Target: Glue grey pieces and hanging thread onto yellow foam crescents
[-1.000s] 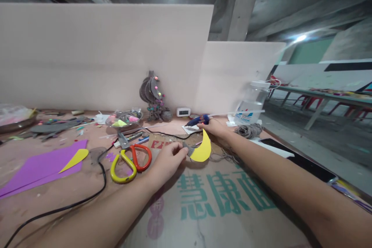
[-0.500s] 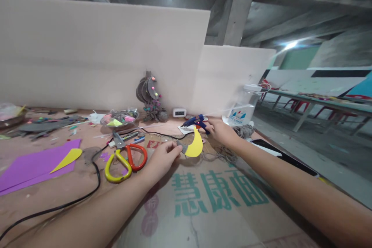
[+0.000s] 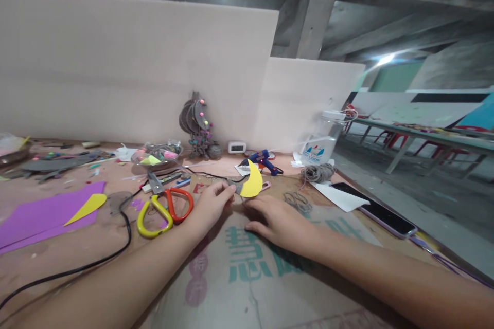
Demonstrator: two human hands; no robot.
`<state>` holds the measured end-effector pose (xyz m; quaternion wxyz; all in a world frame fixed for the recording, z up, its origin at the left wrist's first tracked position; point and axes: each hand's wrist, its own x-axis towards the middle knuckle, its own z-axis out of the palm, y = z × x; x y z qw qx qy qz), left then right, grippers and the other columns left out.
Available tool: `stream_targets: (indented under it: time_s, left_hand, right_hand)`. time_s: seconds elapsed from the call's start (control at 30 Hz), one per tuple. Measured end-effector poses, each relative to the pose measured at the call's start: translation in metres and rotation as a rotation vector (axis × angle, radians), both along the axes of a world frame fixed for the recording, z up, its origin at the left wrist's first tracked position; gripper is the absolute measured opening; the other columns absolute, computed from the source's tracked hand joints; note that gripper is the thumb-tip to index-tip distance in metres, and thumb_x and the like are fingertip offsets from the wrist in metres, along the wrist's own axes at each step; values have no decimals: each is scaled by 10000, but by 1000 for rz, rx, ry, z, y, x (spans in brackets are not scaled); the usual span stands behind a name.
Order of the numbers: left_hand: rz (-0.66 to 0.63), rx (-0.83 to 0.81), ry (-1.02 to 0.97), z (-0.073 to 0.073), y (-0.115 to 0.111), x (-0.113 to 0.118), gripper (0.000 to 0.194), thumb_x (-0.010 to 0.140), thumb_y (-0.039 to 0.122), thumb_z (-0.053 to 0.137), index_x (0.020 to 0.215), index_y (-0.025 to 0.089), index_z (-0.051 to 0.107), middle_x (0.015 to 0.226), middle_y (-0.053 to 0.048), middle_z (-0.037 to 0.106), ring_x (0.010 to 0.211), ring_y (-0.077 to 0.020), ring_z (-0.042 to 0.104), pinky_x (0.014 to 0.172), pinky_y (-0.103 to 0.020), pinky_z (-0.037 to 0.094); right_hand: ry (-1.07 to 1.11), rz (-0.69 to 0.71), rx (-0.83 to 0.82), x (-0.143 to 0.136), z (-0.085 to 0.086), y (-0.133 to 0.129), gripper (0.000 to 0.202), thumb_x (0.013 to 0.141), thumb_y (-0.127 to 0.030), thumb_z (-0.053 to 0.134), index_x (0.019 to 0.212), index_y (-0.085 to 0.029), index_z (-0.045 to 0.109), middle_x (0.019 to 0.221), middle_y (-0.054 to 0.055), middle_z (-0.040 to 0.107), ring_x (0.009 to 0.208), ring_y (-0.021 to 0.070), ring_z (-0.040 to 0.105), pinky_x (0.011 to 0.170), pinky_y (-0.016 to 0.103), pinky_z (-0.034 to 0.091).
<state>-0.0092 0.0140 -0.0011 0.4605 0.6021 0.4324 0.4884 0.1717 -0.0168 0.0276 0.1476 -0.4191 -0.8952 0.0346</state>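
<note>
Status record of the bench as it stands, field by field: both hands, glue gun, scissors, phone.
Left hand: pinching grey piece, yellow crescent at its end
Right hand: near the crescent, thumb and fingers apart; contact unclear
Glue gun: out of both hands, behind the crescent
Scissors: left of left hand, red and yellow handles
Phone: right side, beside white paper

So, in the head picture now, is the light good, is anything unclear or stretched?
Head view: dim, usable light, the lamp flaring at upper right, soft shadow under the right forearm; same view: the far table looks soft, and the left forearm seems stretched by the lens.
</note>
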Motion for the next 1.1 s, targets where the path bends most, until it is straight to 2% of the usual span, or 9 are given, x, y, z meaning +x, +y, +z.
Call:
stream_targets:
  time_s: [0.07,0.17,0.27,0.37,0.53,0.67,0.9,1.1]
  left_hand:
    - [21,0,17,0,0,0,316,764,419,520,591,163,457,540,57,428,516,-85,378,519,-216,284]
    - [13,15,16,-1,2,1,316,755,415,521,573,167,453,524,51,444,506,-90,389,519,-221,297]
    - [-14,26,-4,-4,5,3,294,738,401,529,577,166,459,529,45,463,520,-96,416,523,-219,315]
    - [-17,-14,-17,-6,5,3,236,718,356,534,598,166,466,522,54,446,505,-91,403,496,-209,302]
    - [-25,5,35,-1,-1,3,235,743,329,506,583,165,455,530,49,445,521,-89,415,510,-205,313]
    - [-32,22,62,-1,-1,2,298,763,390,509,577,166,444,531,47,449,531,-92,421,521,-212,311]
    - [-54,35,81,-2,1,2,298,778,388,497,583,172,433,532,51,439,533,-94,414,537,-220,306]
    - [-35,40,138,-1,1,3,296,776,383,493,573,174,437,533,51,433,536,-98,417,543,-226,307]
  right_hand:
    - [-20,32,41,-6,-3,-3,176,840,-296,514,934,-190,618,929,57,650,875,181,576,752,272,417]
    - [-99,76,140,-16,-3,-6,187,872,-240,447,821,-181,617,769,36,656,720,154,581,641,249,398]
    - [-152,130,240,-25,3,-3,168,868,-209,438,881,-165,600,739,34,660,626,140,566,543,246,338]
    - [-128,140,321,-30,15,6,152,849,-203,471,903,-165,608,748,38,670,628,137,568,533,247,302]
    - [-5,-2,281,-23,37,20,194,870,-253,474,820,-187,649,754,21,681,653,117,573,573,223,320]
    - [62,-27,278,-7,46,25,180,849,-284,518,838,-197,675,785,22,687,693,120,579,603,214,341]
    - [64,-102,248,13,45,40,164,823,-316,543,822,-221,676,705,2,662,625,117,544,567,216,324]
    - [77,-109,162,28,40,56,165,819,-328,540,839,-219,663,709,12,657,642,124,548,562,216,327]
